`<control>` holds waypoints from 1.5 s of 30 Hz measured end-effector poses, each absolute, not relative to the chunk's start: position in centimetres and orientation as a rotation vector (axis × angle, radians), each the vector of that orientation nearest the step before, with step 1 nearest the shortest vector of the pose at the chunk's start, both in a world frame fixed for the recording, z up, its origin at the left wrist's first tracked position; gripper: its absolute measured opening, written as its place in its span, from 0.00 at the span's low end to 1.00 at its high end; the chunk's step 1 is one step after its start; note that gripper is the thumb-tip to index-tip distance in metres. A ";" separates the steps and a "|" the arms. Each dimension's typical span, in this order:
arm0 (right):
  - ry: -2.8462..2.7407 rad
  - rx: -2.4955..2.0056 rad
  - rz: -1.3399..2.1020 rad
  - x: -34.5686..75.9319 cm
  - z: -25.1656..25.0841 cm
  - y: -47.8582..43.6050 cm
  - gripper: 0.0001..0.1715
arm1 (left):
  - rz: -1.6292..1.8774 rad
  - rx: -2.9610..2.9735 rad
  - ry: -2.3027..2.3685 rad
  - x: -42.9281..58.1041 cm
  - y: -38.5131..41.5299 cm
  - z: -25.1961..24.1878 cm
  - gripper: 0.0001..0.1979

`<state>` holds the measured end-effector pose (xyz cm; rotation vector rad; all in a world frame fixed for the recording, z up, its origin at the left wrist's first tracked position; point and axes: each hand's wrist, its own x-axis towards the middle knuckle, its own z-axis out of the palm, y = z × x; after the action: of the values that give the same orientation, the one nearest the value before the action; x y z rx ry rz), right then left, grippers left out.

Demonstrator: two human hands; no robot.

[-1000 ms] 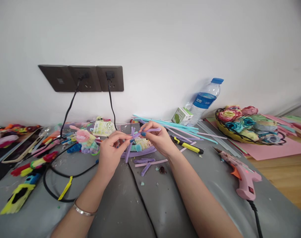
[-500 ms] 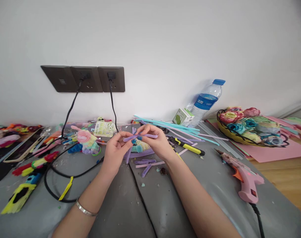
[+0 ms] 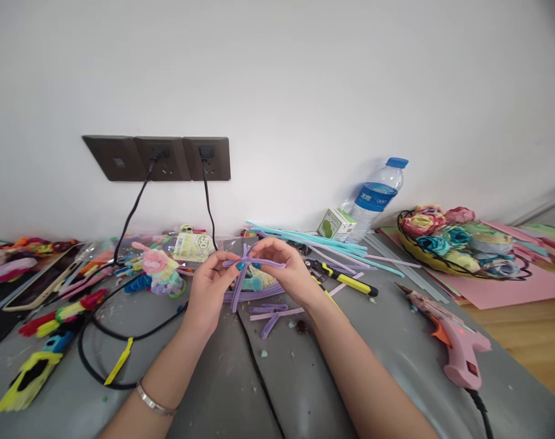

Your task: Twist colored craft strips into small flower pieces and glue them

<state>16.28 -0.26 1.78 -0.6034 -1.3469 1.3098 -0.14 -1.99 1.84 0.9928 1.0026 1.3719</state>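
Both hands meet above the middle of the grey table [image 3: 222, 390], holding purple pipe cleaners [image 3: 247, 268] crossed over each other. The left hand [image 3: 208, 289] has its grip pinched on the left end of the crossing, thumb and forefinger together on the stems. The right hand [image 3: 284, 274] has its grip clamped on the right part, fingers curled over a stem that sticks out sideways. The crossed stems hang in the air just above more cut purple pieces [image 3: 268, 311] lying on the table. A yellow knife [image 3: 345, 280] lies just right of the right hand, and a pink glue gun [image 3: 455, 344] lies further right. A water bottle [image 3: 373, 198] stands at the wall, near a basket of paper flowers [image 3: 455, 241].
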 end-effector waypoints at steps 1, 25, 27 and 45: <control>-1.355 -0.615 1.308 16.3 1.9 -0.3 0.11 | 1.375 0.986 1.005 -0.1 -2.0 1.9 0.13; -1.346 -0.671 1.471 16.3 1.8 -0.3 0.09 | 1.325 1.142 0.956 -0.3 -2.1 1.8 0.08; -1.352 -0.666 1.503 16.3 1.8 -0.3 0.09 | 1.340 1.146 0.952 -0.3 -2.1 1.7 0.08; -1.320 -0.662 1.494 16.0 2.2 -0.4 0.15 | 1.431 0.758 0.927 -0.2 -1.8 2.4 0.18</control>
<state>15.99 -0.44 2.19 -0.6618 -1.3198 1.4944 -0.16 -1.83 2.35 0.7576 0.9267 1.4312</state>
